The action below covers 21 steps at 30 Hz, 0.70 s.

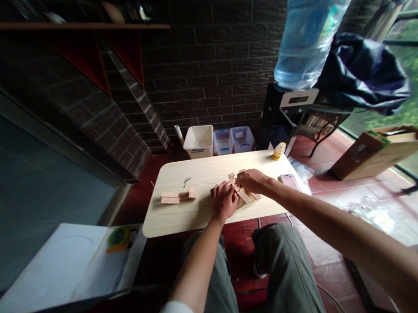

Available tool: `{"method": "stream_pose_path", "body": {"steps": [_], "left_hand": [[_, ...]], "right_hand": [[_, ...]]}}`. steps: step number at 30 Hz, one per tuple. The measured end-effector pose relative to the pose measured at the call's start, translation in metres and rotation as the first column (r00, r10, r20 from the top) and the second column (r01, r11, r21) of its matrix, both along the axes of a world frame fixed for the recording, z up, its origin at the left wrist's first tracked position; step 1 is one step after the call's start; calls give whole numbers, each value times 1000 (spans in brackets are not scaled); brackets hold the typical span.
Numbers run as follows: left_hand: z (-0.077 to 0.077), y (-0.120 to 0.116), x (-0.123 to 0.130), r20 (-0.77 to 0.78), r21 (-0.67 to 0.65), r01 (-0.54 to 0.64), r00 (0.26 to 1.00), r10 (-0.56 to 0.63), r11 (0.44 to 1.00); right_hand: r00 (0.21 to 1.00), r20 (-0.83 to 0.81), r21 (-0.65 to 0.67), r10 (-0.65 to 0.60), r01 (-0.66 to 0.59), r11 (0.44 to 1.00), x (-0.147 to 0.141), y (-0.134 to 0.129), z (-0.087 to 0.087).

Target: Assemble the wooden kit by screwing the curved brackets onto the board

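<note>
On the pale wooden table point(174, 172), my left hand point(225, 200) lies with its fingers over the left part of a wooden assembly point(245, 197). The assembly is made of light flat pieces. My right hand point(251, 180) is closed at its upper middle, fingertips pointing down; what they pinch is too small to make out. Further left on the tabletop rests a separate joined wooden piece point(178, 196), with a few small dark metal items point(186, 181) behind it.
A yellow-capped bottle point(278, 151) and a phone point(289, 182) are on the table's right side. Beyond the far edge stand a white bin point(198, 142) and blue plastic boxes point(242, 139). A water dispenser point(280, 114) is at the back right, a cardboard box point(375, 151) further right.
</note>
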State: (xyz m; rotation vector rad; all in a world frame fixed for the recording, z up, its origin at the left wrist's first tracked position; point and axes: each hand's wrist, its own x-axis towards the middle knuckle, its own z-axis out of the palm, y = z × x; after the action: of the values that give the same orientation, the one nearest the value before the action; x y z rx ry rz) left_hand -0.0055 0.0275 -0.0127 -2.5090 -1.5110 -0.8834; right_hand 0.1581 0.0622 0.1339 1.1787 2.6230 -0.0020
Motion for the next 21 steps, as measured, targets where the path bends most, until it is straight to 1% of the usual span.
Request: {"method": "stream_pose_path", "body": {"steps": [3, 8, 16, 21], "left_hand": [[-1, 0, 0, 1, 6, 0, 1000, 0, 1000], [-2, 1, -1, 0, 9, 1, 1000, -1, 1000], [-4, 2, -1, 3, -6, 5, 1000, -5, 1000], [-5, 2, -1, 14, -9, 5, 1000, -5, 1000]], "right_hand": [[1000, -12, -3, 24, -24, 1000, 0, 0, -2], [999, -1, 5, 42, -42, 999, -1, -1, 1], [997, 48, 38, -54, 52, 998, -13, 1, 0], [996, 48, 38, -72, 70, 997, -17, 1, 0]]}}
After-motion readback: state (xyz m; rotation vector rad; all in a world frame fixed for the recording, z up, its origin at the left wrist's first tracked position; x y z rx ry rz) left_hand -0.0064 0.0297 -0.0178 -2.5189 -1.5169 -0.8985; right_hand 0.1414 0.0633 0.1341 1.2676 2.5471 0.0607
